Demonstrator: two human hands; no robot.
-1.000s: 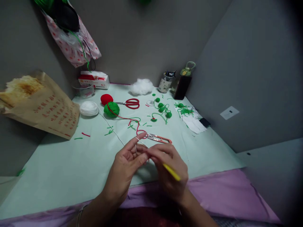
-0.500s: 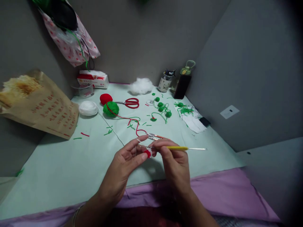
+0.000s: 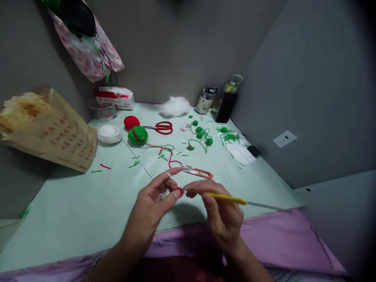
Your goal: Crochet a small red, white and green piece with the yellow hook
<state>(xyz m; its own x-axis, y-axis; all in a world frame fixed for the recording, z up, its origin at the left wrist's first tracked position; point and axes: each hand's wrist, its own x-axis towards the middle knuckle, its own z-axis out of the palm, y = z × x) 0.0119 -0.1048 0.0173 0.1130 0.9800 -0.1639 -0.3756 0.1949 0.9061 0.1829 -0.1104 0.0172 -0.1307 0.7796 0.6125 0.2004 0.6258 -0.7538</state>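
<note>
Between thumb and fingers, my left hand (image 3: pixel 155 197) pinches a small red-and-white crochet piece (image 3: pixel 180 192). White yarn (image 3: pixel 168 174) loops over its raised index finger and runs back to a white yarn ball (image 3: pixel 109 134). My right hand (image 3: pixel 221 207) grips a yellow-handled crochet hook (image 3: pixel 227 198), its tip at the piece and its far metal end pointing right. The fingers partly hide the stitches. Just beyond my hands lie orange-handled thread snips (image 3: pixel 199 171), with red yarn (image 3: pixel 170 156) near their tips.
Red (image 3: pixel 131 122) and green (image 3: pixel 138 135) yarn balls lie by red-handled scissors (image 3: pixel 163 127). Several green crocheted balls (image 3: pixel 200 134), white stuffing (image 3: pixel 175 106), a bottle (image 3: pixel 227 102) and a pen cup (image 3: pixel 205 101) stand farther back. A paper bag (image 3: pixel 67 141) leans at left.
My right hand has shifted slightly right and down, tilting the hook so its far end drops. The crochet piece has turned in my left fingers, and the snips show more fully.
</note>
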